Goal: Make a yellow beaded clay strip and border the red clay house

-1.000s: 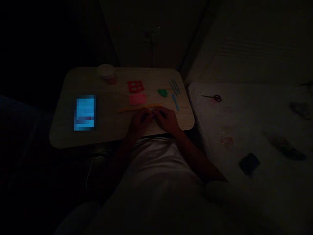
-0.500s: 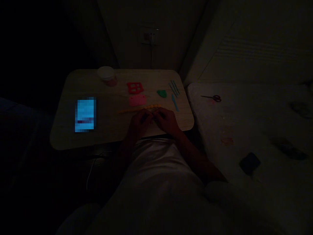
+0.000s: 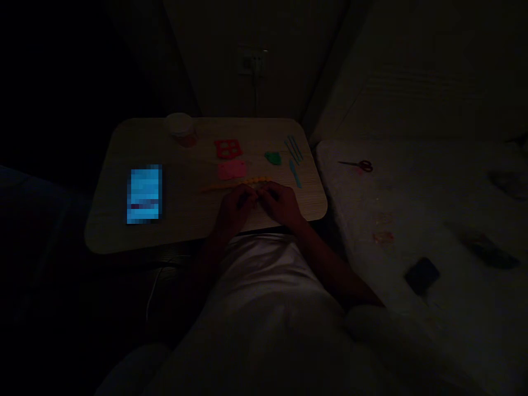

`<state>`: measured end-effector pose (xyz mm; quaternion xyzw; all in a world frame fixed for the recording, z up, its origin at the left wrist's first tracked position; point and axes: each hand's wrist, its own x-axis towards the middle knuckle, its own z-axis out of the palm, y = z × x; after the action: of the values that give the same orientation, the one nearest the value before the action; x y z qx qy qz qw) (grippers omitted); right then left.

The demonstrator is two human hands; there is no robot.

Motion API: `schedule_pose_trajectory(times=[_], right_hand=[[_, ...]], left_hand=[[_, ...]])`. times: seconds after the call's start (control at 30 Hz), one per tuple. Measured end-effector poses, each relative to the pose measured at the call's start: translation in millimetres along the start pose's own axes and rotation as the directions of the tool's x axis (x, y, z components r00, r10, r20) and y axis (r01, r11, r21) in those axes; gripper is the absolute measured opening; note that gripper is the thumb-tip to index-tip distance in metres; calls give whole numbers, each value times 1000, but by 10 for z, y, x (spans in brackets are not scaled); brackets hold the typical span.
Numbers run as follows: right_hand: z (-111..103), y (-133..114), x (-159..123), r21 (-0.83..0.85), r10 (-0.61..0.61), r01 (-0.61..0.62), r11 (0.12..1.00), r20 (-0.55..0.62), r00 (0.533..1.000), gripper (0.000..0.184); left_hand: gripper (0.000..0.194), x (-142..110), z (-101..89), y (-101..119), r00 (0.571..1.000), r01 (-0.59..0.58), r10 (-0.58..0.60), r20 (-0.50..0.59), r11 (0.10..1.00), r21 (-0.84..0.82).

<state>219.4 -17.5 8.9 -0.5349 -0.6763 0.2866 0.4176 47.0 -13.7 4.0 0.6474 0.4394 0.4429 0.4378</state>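
Note:
Near the front edge of a small wooden table [image 3: 185, 220], my left hand [image 3: 238, 207] and my right hand [image 3: 281, 201] meet fingertip to fingertip. Both are closed in a pinch, and the dim light hides whatever lies between the fingers. Just beyond them runs an orange strip [image 3: 218, 187], with a row of orange lumps [image 3: 259, 179] at its right part. A pink flat piece [image 3: 231, 170] lies behind the strip, and behind that is a red frame-like shape [image 3: 228, 148] with openings. To the right sits a green lump [image 3: 273, 158].
Thin blue sticks [image 3: 293, 149] and a blue knife-like tool [image 3: 295, 173] lie at the table's right. A tub [image 3: 181, 129] stands at the back left, and a glowing blurred screen [image 3: 143, 193] at the left. Scissors [image 3: 361, 165] rest on a pale surface [image 3: 363, 209] beyond the table.
The hands stay nearly in place, with only a slight shift of the fingers. The picture is a little darker; the objects on the table have not moved.

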Motion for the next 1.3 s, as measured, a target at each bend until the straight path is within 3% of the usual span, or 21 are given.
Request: schedule_pose_trajectory(times=[1.3], right_hand=[[3, 22, -8, 7, -17, 17, 1000, 8, 1000, 28]], left_hand=[[15, 10, 6, 31, 1000, -6, 6, 2, 1000, 1]])
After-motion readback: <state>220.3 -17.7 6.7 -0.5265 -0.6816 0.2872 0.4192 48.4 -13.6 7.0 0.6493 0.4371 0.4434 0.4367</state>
